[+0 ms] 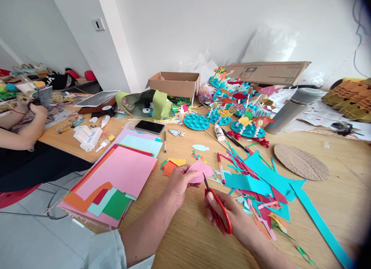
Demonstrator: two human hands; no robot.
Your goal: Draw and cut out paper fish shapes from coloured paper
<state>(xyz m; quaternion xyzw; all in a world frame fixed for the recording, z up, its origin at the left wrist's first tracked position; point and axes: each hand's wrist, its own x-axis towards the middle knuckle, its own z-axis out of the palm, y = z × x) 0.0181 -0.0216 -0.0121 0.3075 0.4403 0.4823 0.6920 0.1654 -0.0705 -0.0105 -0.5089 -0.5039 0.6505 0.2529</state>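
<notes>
Curved pink paper shape (197,171) at the red-handled steel scissors (219,215)
From my remote view, the left hand (179,188) pinches the paper between thumb and fingers; the right hand (228,211) closes around the scissors, tips at the paper's edge, perhaps biting it. I'd turn the paper, not the scissors, for clean curves.

My left hand (181,186) is holding a piece of pink paper (198,171), and my right hand (228,215) holds red-handled scissors (219,211), the blades just at the paper's lower edge. Beside the right hand lie teal paper scraps (261,184); left of the left hand is a stack of coloured paper (116,176).
</notes>
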